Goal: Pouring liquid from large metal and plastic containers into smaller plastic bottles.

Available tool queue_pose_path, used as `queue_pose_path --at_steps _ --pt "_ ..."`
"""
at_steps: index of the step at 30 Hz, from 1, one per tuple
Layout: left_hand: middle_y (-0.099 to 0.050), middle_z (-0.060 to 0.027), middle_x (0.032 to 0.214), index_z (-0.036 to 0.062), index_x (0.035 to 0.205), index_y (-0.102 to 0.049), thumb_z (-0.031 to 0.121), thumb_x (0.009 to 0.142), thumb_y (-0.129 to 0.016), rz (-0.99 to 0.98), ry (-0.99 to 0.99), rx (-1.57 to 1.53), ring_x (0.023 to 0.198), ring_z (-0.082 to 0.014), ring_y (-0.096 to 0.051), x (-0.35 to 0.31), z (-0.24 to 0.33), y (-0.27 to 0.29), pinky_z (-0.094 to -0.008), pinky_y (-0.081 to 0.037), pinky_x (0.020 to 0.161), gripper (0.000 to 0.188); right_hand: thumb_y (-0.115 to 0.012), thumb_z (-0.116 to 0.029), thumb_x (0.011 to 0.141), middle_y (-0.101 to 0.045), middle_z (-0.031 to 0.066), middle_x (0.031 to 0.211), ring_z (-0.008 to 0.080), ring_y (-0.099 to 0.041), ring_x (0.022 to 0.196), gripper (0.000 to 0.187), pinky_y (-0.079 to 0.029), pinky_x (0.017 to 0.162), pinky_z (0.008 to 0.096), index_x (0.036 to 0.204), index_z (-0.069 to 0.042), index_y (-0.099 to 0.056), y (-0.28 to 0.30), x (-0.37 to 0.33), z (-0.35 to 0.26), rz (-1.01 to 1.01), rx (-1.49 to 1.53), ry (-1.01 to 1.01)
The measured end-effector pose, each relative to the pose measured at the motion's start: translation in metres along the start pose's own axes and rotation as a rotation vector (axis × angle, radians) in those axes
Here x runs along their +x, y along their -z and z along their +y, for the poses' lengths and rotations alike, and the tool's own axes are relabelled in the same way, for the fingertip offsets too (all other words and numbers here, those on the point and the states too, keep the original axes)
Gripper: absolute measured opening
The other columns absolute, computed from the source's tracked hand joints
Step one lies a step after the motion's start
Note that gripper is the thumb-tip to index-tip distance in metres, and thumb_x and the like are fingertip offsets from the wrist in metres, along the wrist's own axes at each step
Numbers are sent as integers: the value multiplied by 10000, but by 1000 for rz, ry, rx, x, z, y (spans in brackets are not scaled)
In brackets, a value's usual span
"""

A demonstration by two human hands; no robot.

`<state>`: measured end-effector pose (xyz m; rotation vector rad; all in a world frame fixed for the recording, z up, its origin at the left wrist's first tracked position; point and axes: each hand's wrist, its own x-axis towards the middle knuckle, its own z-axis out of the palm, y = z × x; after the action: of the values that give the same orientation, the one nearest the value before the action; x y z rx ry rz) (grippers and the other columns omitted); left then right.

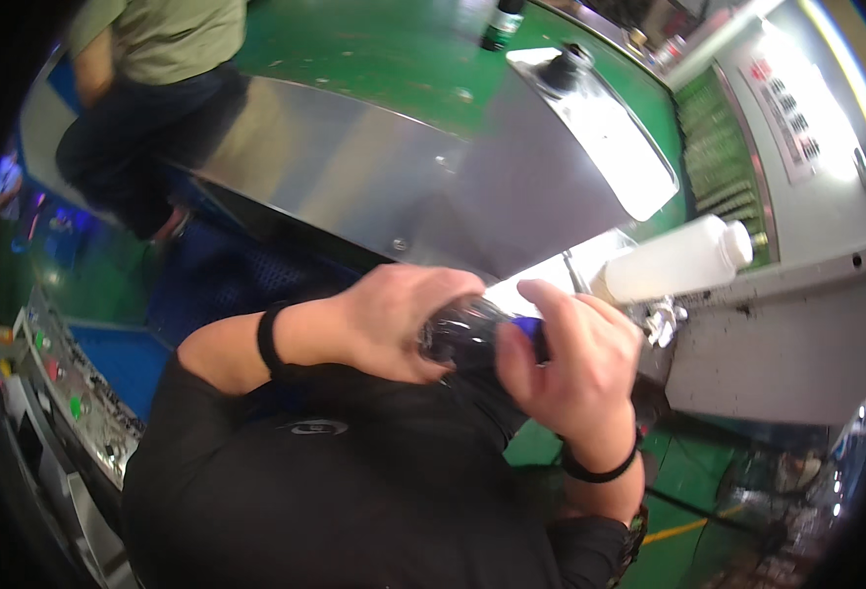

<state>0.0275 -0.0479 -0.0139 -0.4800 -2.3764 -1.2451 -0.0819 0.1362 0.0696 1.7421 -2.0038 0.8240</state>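
A clear, dark-looking plastic bottle (464, 330) lies sideways between my hands, in front of my chest. My left hand (379, 319) is closed round its body. On the other end, the fingers and thumb of my right hand (585, 358) grip a blue cap (529, 326). Part of the cap and most of the bottle's far side are hidden by my fingers, and both hands are slightly blurred. Whether the cap is seated on the neck or apart from it, I cannot tell.
A metal bench (345, 147) runs ahead, with a grey box bearing a white tray (639, 147) and a black container (566, 69). A white plastic bottle (674, 260) lies near my right hand. Another person (163, 59) sits at far left. A machine panel (816, 108) stands at right.
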Motion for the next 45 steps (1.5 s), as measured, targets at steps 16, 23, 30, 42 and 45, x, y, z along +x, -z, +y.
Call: queue_pose_path --at_steps 16,23,30,42,45 --pt "-678 -135 1013 27 1241 -505 135 631 -821 -414 287 -231 930 -300 -687 6 2 14 -364 -543 816 695 -694 3 730 -573 110 1024 274 -527 812 347 -485 729 361 1071 -42 -642 9 -39 17 -213 455 79" --pt "-668 -140 1041 34 1249 -509 141 623 -877 -406 333 -204 940 -310 -682 -3 -14 5 -359 -539 817 733 -705 55 734 -599 143 1088 301 -611 906 395 -524 788 338 1122 5 -646 11 -53 20 -142 475 -71" --pt "-635 -138 1130 20 1295 -465 74 631 -844 -170 365 -247 1070 -244 -651 -19 -25 15 -326 -485 970 766 -685 110 822 -585 120 1080 177 -614 1032 286 -524 944 312 1030 -20 -538 -27 -153 102 247 522 -899" --pt "-563 -74 1183 23 1332 -447 117 622 -858 148 473 -158 1111 -168 -552 -47 -46 30 -323 -421 1009 825 -806 -50 725 -659 139 1142 355 -562 1074 316 -447 945 450 957 -38 -593 -70 -161 117 -51 -285 -618" --pt "-566 -77 1174 22 1356 -440 139 626 -865 220 519 -128 1120 -186 -550 -52 -44 36 -323 -419 1010 852 -828 -61 712 -632 138 1192 341 -554 1103 387 -433 967 441 1030 -46 -609 -69 -158 111 16 -188 -621"
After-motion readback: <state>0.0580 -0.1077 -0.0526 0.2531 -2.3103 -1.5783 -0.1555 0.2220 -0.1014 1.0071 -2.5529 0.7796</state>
